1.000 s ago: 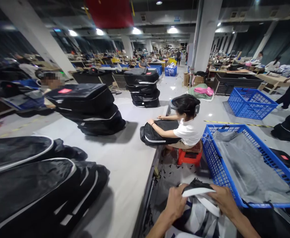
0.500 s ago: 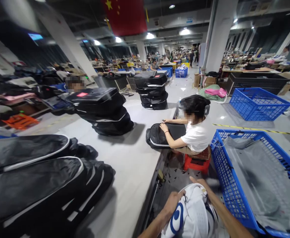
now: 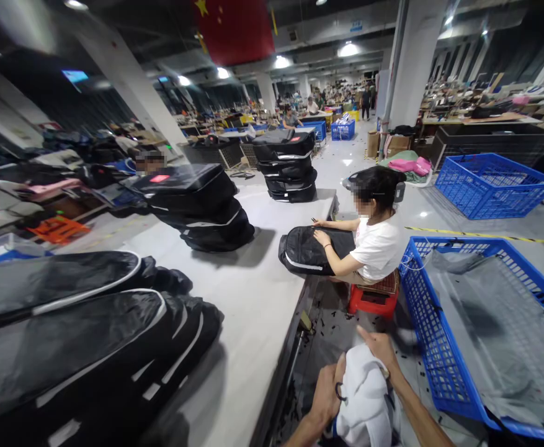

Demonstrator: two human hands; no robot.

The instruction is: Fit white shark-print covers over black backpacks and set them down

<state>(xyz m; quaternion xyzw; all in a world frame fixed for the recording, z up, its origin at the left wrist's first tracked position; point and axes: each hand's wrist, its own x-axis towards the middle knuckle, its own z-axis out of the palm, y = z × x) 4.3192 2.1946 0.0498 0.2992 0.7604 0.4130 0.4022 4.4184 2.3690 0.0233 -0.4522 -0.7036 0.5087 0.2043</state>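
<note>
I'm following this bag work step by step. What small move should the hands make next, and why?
Probably lift the white fabric piece toward the blue crate to its right. Both the left hand and right hand grip it low beside the table edge, and the crate stands open.

- We have only one view, from a camera worn on the head of a person, so no second view shares the scene with it.
- It looks forward and slightly down, over a long grey table [image 3: 248,292] on the left and a blue crate [image 3: 439,347] on the right.
- The nearest part is the bottom edge, where we see the left hand [image 3: 326,391] and the right hand [image 3: 378,349] very close on a white bag [image 3: 365,403].
- A seated person [image 3: 376,239] is at middle distance, and the hall goes far back behind.
- The picture is wide and bends at the edges.
</note>
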